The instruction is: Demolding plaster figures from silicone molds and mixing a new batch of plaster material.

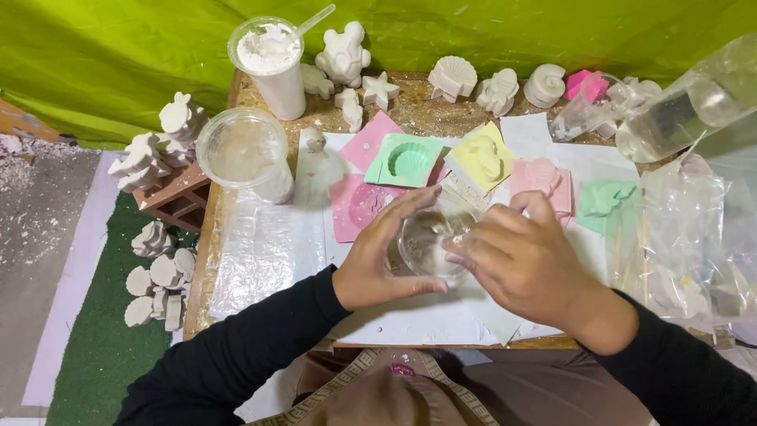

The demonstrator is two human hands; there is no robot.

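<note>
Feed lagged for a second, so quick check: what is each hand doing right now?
Left hand: curled around the side of the small clear cup, holding it.
Right hand: fingers at the cup's rim; whether it grips anything cannot be told.

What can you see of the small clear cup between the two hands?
The small clear cup is a see-through, plastic-looking, round container, upright on the white paper sheet at the table's front middle. Whitish residue smears its inside; how much it holds is hard to tell. The left hand curves around its left side, touching it, and the right hand grips its right rim with the fingertips. Pink and green moulds lie just behind it.
</note>
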